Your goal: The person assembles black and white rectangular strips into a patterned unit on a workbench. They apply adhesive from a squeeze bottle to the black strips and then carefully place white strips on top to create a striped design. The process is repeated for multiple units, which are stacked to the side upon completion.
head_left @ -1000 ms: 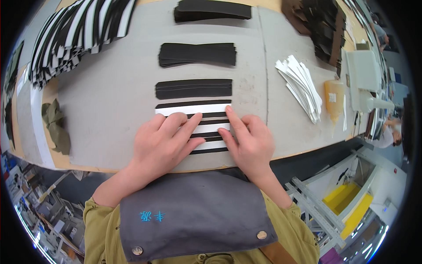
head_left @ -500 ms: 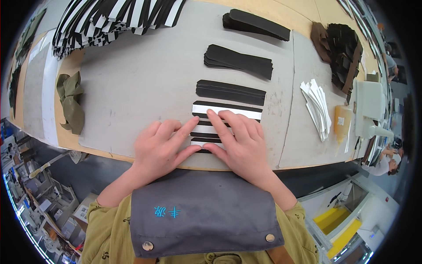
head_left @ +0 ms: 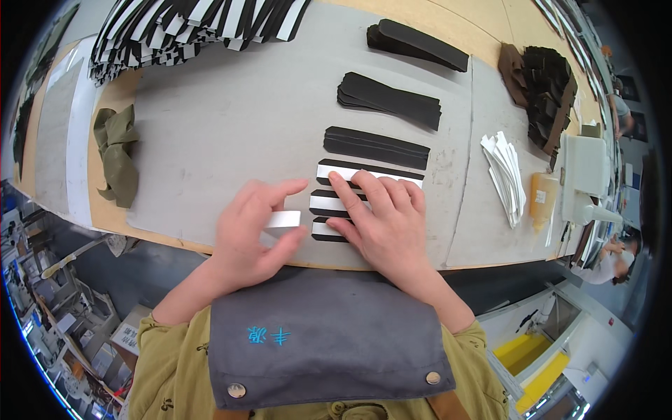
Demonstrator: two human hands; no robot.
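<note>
My right hand (head_left: 388, 220) lies with fingers spread over three black strips, each with a white band along it: the far strip (head_left: 399, 172), the middle strip (head_left: 324, 204) and the near strip (head_left: 323, 230). Its index finger presses on the far one and its thumb touches the near one. Left of these, my left hand (head_left: 245, 227) is raised with index finger and thumb apart. A small white block-like piece (head_left: 283, 220) juts from its curled other fingers, which hide the rest of it. Beyond the banded strips lie plain black strips (head_left: 376, 148), side by side.
Two more stacks of black strips, a nearer stack (head_left: 388, 101) and a farther stack (head_left: 420, 45), lie beyond. White strips (head_left: 502, 178), a glue bottle (head_left: 542, 199) and dark brown pieces (head_left: 549, 98) are at right. Banded strips (head_left: 203, 28) pile far left, near olive fabric (head_left: 117, 157).
My left hand has lifted off the strips and shifted left, its fingers parting, and the white piece now shows in it. My right hand remains on the strips.
</note>
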